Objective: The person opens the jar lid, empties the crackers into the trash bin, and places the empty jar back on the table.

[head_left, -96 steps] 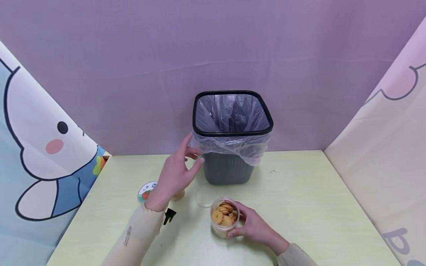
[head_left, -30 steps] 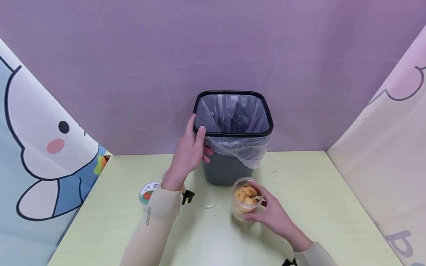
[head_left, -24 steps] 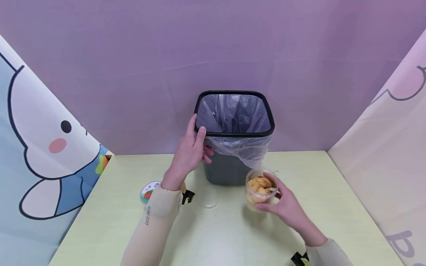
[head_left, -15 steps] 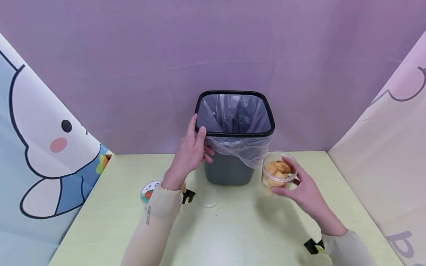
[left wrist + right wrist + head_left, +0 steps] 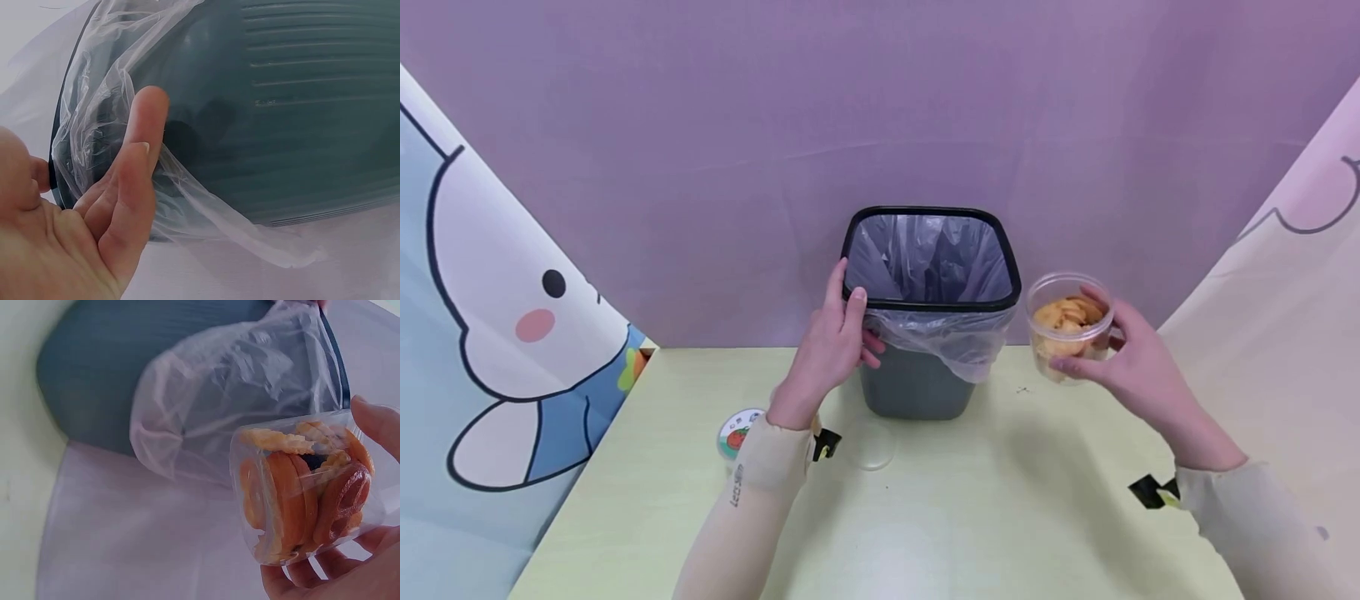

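Note:
In the head view my right hand (image 5: 1138,354) grips a clear plastic jar (image 5: 1052,367) from its right side. The jar has no lid on and is raised above the table, right of the bin. Round, golden cookies (image 5: 1069,315) fill part of it; in the right wrist view the cookies (image 5: 287,500) show through its wall. A grey trash bin (image 5: 913,387) with a black rim is lined with a translucent plastic bag (image 5: 962,337). My left hand (image 5: 826,348) touches the bin's front left rim, its fingers mostly straight against bag and wall in the left wrist view.
A clear round lid (image 5: 870,450) lies on the pale table (image 5: 940,533) before the bin. A round item with a tomato picture (image 5: 736,432) is partly hidden by my left forearm. A purple backdrop (image 5: 737,208) stands behind, with printed cloths at both sides.
My right hand has lifted the cookie jar off the table and carried it right and up beside the bin. The left hand has moved up to the bin's rim and stayed there.

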Tool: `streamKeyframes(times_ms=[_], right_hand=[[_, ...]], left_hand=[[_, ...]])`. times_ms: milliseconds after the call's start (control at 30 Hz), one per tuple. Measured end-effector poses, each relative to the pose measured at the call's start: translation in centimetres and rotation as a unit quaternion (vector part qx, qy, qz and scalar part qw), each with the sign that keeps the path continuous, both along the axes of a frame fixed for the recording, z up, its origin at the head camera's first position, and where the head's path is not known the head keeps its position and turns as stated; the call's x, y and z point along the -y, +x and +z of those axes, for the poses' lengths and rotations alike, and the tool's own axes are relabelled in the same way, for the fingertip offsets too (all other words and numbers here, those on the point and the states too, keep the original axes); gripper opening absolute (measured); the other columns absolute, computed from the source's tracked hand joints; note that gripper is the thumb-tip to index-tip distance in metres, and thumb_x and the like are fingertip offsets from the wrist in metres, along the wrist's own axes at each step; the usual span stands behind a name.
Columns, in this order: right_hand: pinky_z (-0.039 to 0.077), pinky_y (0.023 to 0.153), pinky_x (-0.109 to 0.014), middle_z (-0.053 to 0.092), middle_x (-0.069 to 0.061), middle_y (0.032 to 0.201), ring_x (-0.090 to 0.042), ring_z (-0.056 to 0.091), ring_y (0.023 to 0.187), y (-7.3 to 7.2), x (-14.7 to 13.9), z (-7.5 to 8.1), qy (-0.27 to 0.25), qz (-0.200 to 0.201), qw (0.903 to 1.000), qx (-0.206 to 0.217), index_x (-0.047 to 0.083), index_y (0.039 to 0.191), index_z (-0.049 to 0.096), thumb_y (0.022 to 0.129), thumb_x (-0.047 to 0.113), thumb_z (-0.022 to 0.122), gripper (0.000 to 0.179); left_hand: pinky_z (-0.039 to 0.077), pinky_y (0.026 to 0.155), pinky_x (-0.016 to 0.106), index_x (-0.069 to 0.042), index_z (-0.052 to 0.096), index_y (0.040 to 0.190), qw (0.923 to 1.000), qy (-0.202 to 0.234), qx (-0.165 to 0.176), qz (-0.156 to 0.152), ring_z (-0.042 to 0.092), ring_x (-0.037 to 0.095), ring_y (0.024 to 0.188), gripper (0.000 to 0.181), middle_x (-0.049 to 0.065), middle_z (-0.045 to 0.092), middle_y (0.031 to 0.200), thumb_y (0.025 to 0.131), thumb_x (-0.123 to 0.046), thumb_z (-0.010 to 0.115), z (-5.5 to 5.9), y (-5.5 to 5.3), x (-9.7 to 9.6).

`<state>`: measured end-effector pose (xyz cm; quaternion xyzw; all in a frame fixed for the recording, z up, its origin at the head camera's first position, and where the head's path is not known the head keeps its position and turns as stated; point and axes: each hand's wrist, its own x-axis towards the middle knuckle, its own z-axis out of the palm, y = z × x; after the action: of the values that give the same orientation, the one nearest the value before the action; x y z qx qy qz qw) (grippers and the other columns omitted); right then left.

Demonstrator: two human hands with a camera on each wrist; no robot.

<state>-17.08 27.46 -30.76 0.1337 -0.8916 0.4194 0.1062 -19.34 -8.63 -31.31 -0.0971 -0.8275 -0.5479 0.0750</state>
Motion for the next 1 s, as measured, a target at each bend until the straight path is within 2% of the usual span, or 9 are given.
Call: streamKeyframes(times_ms=[233, 333, 467, 667, 900, 1000], right_hand=[[0.038, 0.087, -0.035, 0.048, -0.013, 0.135, -0.033, 0.048, 0.114, -1.9, 0.1, 3.2, 0.041, 0.007, 0.9991, -0.004, 0.014, 0.155, 0.035, 0.076, 0.026, 0.089, 0.096], [0.039, 0.085, -0.034, 0.05, -0.015, 0.131, -0.033, 0.048, 0.112, -2.8, 0.3, 4.5, 0.06, 0.011, 0.998, -0.016, 0.011, 0.153, 0.037, 0.074, 0.026, 0.09, 0.096], [0.04, 0.084, -0.043, 0.052, -0.018, 0.124, -0.034, 0.047, 0.108, -3.9, 0.5, 5.9, 0.102, 0.02, 0.9938, -0.04, 0.006, 0.149, 0.041, 0.071, 0.027, 0.091, 0.095], [0.038, 0.087, -0.057, 0.053, -0.021, 0.124, -0.039, 0.045, 0.113, -5.3, 1.1, 7.5, 0.171, 0.031, 0.9823, -0.07, 0.005, 0.149, 0.041, 0.072, 0.03, 0.09, 0.095], [0.037, 0.092, -0.061, 0.052, -0.021, 0.127, -0.041, 0.042, 0.117, -6.5, 2.0, 8.8, 0.214, 0.033, 0.9733, -0.077, 0.006, 0.148, 0.042, 0.072, 0.033, 0.089, 0.093], [0.034, 0.096, -0.063, 0.052, -0.023, 0.128, -0.045, 0.041, 0.12, -7.0, 2.4, 9.3, 0.232, 0.031, 0.9692, -0.078, 0.006, 0.151, 0.038, 0.071, 0.033, 0.09, 0.099]], left_hand=[[0.054, 0.057, 0.039, -0.028, 0.003, 0.16, 1.0, -0.005, 0.0, 0.005, 0.067, 0.028, 0.051, 0.063, 0.009, 0.069, 0.068, 0.107, -0.049, 0.03, 0.1, 0.1, 0.0], [0.054, 0.059, 0.038, -0.028, 0.003, 0.16, 0.9999, -0.009, -0.001, 0.01, 0.067, 0.031, 0.053, 0.063, 0.008, 0.069, 0.067, 0.107, -0.048, 0.03, 0.1, 0.2, 0.0], [0.055, 0.059, 0.037, -0.026, 0.004, 0.16, 0.9998, -0.016, -0.004, 0.011, 0.067, 0.028, 0.052, 0.062, 0.008, 0.068, 0.067, 0.108, -0.045, 0.03, 0.2, 0.2, -0.1], [0.054, 0.061, 0.037, -0.025, 0.004, 0.16, 0.9995, -0.024, -0.011, 0.015, 0.065, 0.021, 0.047, 0.062, 0.007, 0.068, 0.065, 0.108, -0.047, 0.029, -0.1, 0.1, -0.1], [0.053, 0.071, 0.039, -0.027, 0.004, 0.16, 0.999, -0.036, -0.012, 0.023, 0.065, 0.019, 0.047, 0.063, 0.004, 0.068, 0.064, 0.107, -0.05, 0.028, -0.2, 0.0, -0.1], [0.053, 0.072, 0.039, -0.026, 0.004, 0.16, 0.999, -0.036, -0.012, 0.025, 0.064, 0.019, 0.047, 0.063, 0.004, 0.068, 0.064, 0.107, -0.049, 0.029, -0.2, 0.0, -0.2]])
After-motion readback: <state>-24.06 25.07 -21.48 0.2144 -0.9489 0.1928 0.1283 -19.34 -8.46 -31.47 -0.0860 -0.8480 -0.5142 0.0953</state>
